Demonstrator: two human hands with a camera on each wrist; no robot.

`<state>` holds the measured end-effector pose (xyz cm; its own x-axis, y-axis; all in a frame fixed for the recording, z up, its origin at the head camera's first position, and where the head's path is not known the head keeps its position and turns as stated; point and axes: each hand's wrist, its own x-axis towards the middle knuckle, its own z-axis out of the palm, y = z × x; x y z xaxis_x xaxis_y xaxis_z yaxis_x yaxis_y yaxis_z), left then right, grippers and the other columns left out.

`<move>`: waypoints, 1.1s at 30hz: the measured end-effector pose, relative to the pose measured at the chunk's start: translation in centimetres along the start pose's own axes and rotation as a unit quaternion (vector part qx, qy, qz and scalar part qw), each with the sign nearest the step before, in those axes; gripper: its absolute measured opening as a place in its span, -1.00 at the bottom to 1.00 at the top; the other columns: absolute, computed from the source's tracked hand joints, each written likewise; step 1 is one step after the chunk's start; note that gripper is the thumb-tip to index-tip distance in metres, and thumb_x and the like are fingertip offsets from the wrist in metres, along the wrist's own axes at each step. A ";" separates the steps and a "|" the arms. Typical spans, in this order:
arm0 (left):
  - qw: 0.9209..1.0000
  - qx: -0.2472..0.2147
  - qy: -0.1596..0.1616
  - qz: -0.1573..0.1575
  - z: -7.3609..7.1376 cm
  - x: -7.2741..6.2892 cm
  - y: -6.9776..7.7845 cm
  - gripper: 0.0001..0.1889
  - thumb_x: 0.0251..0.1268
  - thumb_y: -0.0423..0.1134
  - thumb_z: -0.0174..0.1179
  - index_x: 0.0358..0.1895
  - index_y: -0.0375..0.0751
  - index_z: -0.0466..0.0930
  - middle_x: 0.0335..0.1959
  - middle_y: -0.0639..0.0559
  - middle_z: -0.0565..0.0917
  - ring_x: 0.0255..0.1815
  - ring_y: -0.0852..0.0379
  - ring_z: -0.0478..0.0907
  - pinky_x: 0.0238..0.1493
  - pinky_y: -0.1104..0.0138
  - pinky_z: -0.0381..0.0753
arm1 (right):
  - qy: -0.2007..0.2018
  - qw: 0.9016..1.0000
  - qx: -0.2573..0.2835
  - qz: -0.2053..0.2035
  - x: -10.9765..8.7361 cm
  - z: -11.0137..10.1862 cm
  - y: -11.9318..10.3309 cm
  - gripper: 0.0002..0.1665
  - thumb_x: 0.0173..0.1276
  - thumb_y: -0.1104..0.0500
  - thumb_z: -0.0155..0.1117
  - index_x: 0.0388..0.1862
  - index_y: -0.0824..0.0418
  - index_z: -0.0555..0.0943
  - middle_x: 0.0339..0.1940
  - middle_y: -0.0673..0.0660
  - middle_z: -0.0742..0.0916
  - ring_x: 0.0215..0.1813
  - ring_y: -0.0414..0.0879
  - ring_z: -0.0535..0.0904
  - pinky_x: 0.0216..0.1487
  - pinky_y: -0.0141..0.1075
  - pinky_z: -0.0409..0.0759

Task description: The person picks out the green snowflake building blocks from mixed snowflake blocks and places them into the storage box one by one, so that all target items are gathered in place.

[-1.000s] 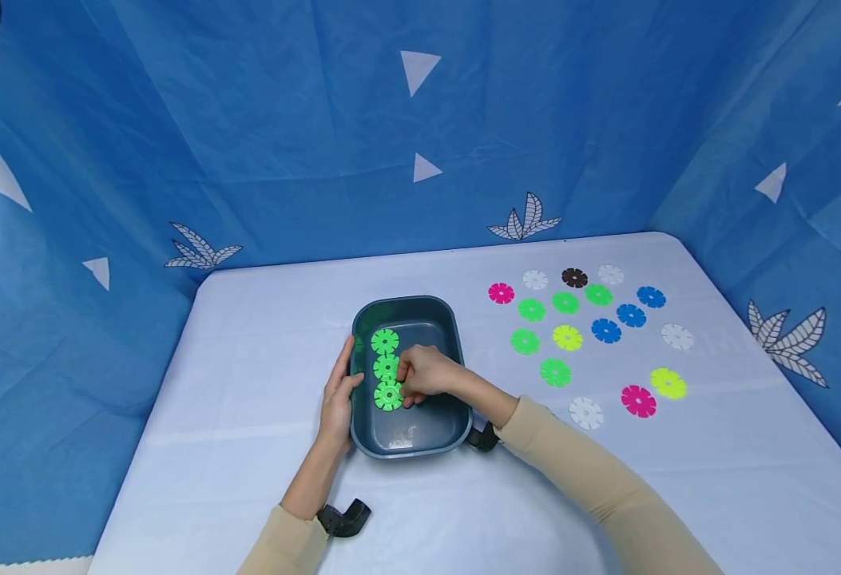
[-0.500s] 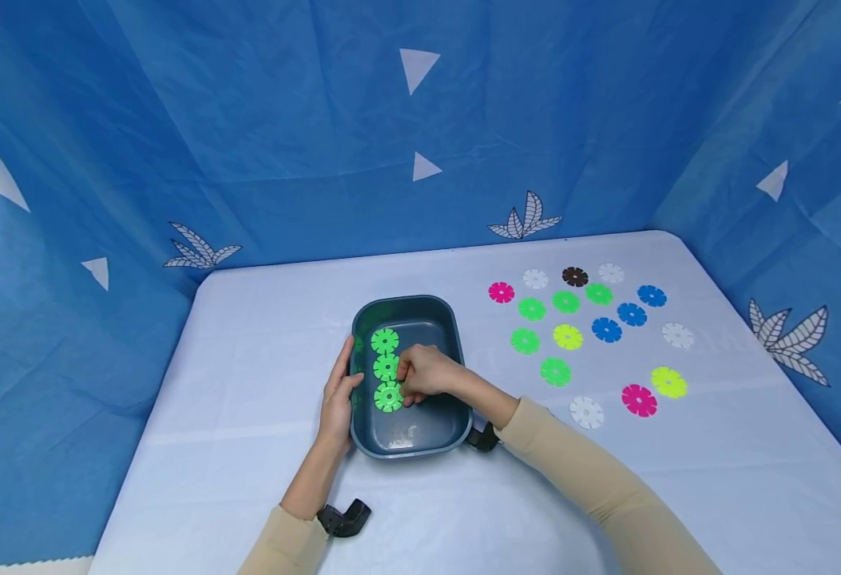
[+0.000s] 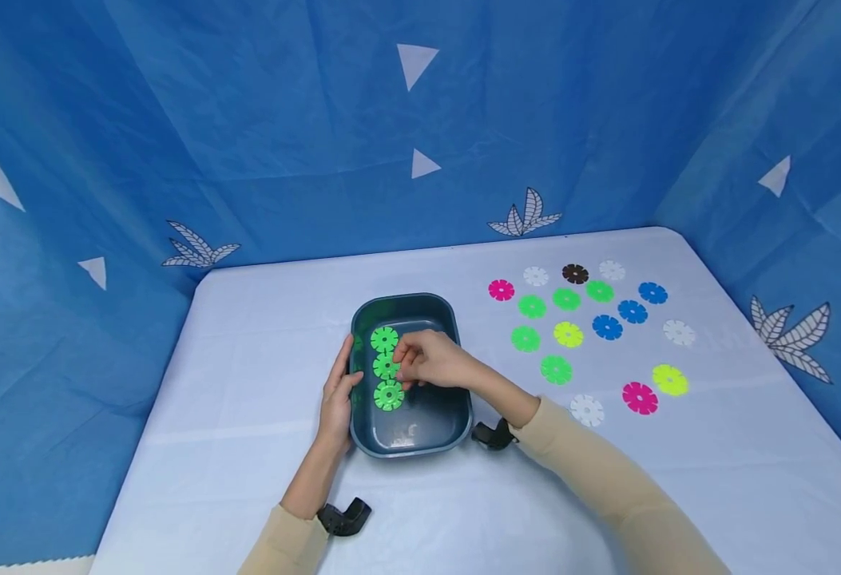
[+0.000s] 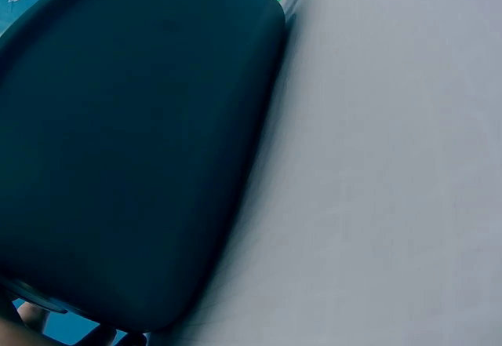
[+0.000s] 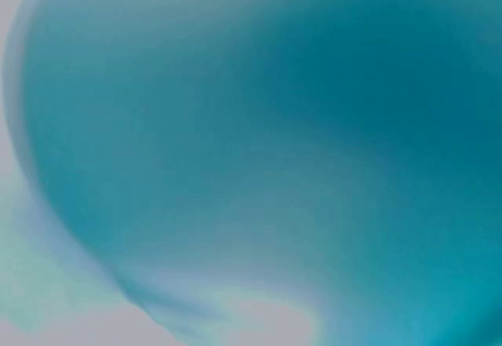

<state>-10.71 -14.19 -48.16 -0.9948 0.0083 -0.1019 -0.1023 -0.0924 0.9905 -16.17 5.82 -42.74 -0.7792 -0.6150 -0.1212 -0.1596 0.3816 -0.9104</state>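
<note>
A dark blue-grey plastic tray [image 3: 430,423] stands on the white table. Its left wall is held by my left hand [image 3: 335,403], with the thumb over the rim and the fingers along the outside. The left wrist view is mostly filled by the tray's dark side [image 4: 141,142]. Inside the tray, an upper green slotted disc [image 3: 384,339], a middle green disc [image 3: 384,366] and a lower green disc [image 3: 389,394] lie in a column. My right hand [image 3: 430,359] is over the tray, fingers loosely bent at the middle disc's right edge. Whether they touch it is hard to see.
Right of the tray lie several loose slotted discs: green [image 3: 556,370], blue [image 3: 607,327], pink [image 3: 639,398], yellow [image 3: 670,380], white [image 3: 587,410] and one dark brown [image 3: 575,274]. A blue curtain [image 3: 305,144] hangs behind the table. The right wrist view is blurred.
My right hand has shifted slightly up and right, away from the lower green disc towards the middle one. The green discs stay in place, and my left hand keeps its place on the tray.
</note>
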 end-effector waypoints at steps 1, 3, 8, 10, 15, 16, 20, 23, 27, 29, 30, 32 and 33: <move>1.000 0.002 0.001 -0.001 0.0 0.0 0.0 -0.34 0.44 -0.36 -0.18 0.57 0.10 0.01 0.62 0.17 -0.06 0.63 0.13 -0.26 0.60 0.07 -0.22 | 0.006 1.000 0.003 -0.004 -0.4 -0.5 -0.2 -0.77 0.30 0.33 0.29 -0.10 0.44 0.58 -0.42 0.13 0.69 -0.33 0.18 0.73 -0.35 -0.07 0.68; 1.000 0.004 0.002 0.000 0.0 0.0 0.0 -0.34 0.45 -0.36 -0.18 0.57 0.11 0.01 0.62 0.18 -0.06 0.63 0.14 -0.25 0.60 0.08 -0.22 | 0.021 1.000 0.007 -0.001 -1.5 -1.5 -0.3 -0.76 0.31 0.31 0.29 -0.09 0.41 0.58 -0.40 0.14 0.67 -0.31 0.20 0.72 -0.36 -0.05 0.67; 1.000 -0.001 -0.001 0.001 -0.1 0.0 0.0 -0.34 0.45 -0.37 -0.18 0.57 0.12 0.01 0.61 0.20 -0.06 0.63 0.16 -0.25 0.60 0.10 -0.21 | 0.085 0.995 0.018 0.052 -4.9 -4.4 0.8 -0.73 0.30 0.27 0.32 -0.06 0.36 0.57 -0.31 0.17 0.65 -0.33 0.07 0.71 -0.32 -0.11 0.64; 1.000 -0.005 -0.001 -0.001 -0.1 0.0 0.1 -0.34 0.45 -0.36 -0.18 0.57 0.14 0.02 0.61 0.22 -0.06 0.63 0.17 -0.25 0.60 0.12 -0.20 | 0.115 0.990 0.013 0.081 -6.5 -5.6 1.7 -0.69 0.30 0.26 0.32 -0.02 0.37 0.57 -0.28 0.18 0.65 -0.32 0.05 0.71 -0.29 -0.13 0.63; 1.000 -0.006 0.002 -0.004 -0.3 -0.1 0.0 -0.35 0.46 -0.36 -0.19 0.57 0.15 0.02 0.61 0.23 -0.06 0.63 0.19 -0.24 0.60 0.12 -0.19 | 0.178 0.974 -0.017 0.139 -10.5 -8.7 4.5 -0.59 0.32 0.19 0.32 0.09 0.35 0.56 -0.19 0.20 0.66 -0.25 0.06 0.65 -0.29 -0.19 0.56; 1.000 -0.005 0.002 -0.003 -0.3 -0.1 0.0 -0.35 0.46 -0.36 -0.19 0.57 0.14 0.02 0.61 0.21 -0.06 0.63 0.17 -0.25 0.60 0.11 -0.20 | 0.187 0.971 -0.025 0.146 -11.3 -9.3 5.0 -0.57 0.32 0.17 0.32 0.11 0.34 0.55 -0.16 0.21 0.66 -0.24 0.05 0.63 -0.28 -0.19 0.56; 1.000 0.000 0.000 -0.001 -0.4 -0.2 0.0 -0.34 0.45 -0.37 -0.19 0.57 0.13 0.01 0.62 0.19 -0.08 0.63 0.15 -0.26 0.60 0.09 -0.21 | 0.211 0.960 -0.057 0.173 -14.0 -10.9 6.4 -0.49 0.31 0.13 0.34 0.17 0.32 0.53 -0.02 0.28 0.65 -0.16 0.05 0.55 -0.21 -0.24 0.53; 1.000 0.001 -0.002 -0.001 -0.4 -0.2 0.0 -0.34 0.46 -0.36 -0.19 0.57 0.13 0.01 0.61 0.21 -0.08 0.63 0.16 -0.27 0.60 0.10 -0.21 | 0.218 0.955 -0.069 0.189 -15.3 -11.3 7.3 -0.45 0.28 0.12 0.36 0.20 0.32 0.52 0.06 0.32 0.63 -0.10 0.06 0.53 -0.17 -0.25 0.52; 1.000 -0.002 -0.002 0.003 -0.3 -0.1 0.0 -0.34 0.45 -0.36 -0.19 0.57 0.12 0.01 0.62 0.20 -0.08 0.63 0.15 -0.27 0.60 0.10 -0.21 | 0.222 0.953 -0.066 0.194 -15.9 -11.5 8.5 -0.40 0.24 0.15 0.40 0.22 0.34 0.51 0.09 0.36 0.61 -0.08 0.08 0.51 -0.16 -0.25 0.51; 1.000 -0.003 -0.001 0.001 -0.2 -0.1 0.0 -0.34 0.44 -0.37 -0.19 0.57 0.12 0.01 0.62 0.19 -0.08 0.63 0.14 -0.27 0.60 0.09 -0.21 | 0.222 0.954 -0.061 0.194 -16.0 -11.4 9.1 -0.38 0.21 0.17 0.42 0.22 0.36 0.51 0.09 0.36 0.60 -0.09 0.08 0.50 -0.17 -0.25 0.51; 1.000 -0.005 0.000 0.000 -0.2 -0.1 -0.1 -0.34 0.44 -0.37 -0.18 0.57 0.12 0.01 0.62 0.19 -0.08 0.63 0.15 -0.26 0.60 0.09 -0.20 | 0.222 0.953 -0.061 0.195 -16.1 -11.4 9.3 -0.37 0.20 0.17 0.42 0.22 0.36 0.50 0.09 0.36 0.60 -0.10 0.07 0.49 -0.18 -0.26 0.50; 1.000 -0.007 0.001 -0.002 -0.1 -0.1 -0.1 -0.33 0.44 -0.36 -0.18 0.57 0.14 0.02 0.61 0.21 -0.07 0.63 0.17 -0.25 0.60 0.11 -0.19 | 0.221 0.954 -0.061 0.196 -16.1 -11.4 9.7 -0.36 0.18 0.18 0.44 0.23 0.36 0.50 0.08 0.36 0.60 -0.11 0.06 0.48 -0.19 -0.27 0.50; 1.000 -0.008 0.001 -0.002 0.0 -0.1 -0.1 -0.34 0.44 -0.36 -0.18 0.57 0.14 0.02 0.61 0.21 -0.06 0.63 0.18 -0.25 0.60 0.11 -0.19 | 0.220 0.954 -0.062 0.195 -16.1 -11.4 9.8 -0.35 0.17 0.18 0.44 0.23 0.37 0.50 0.07 0.36 0.60 -0.12 0.05 0.47 -0.20 -0.28 0.49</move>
<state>-10.61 -14.19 -48.27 -0.9943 0.0073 -0.1065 -0.1067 -0.1076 0.9885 -12.10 27.30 -45.21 -0.9687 -0.0713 -0.2379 0.1444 0.6178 -0.7729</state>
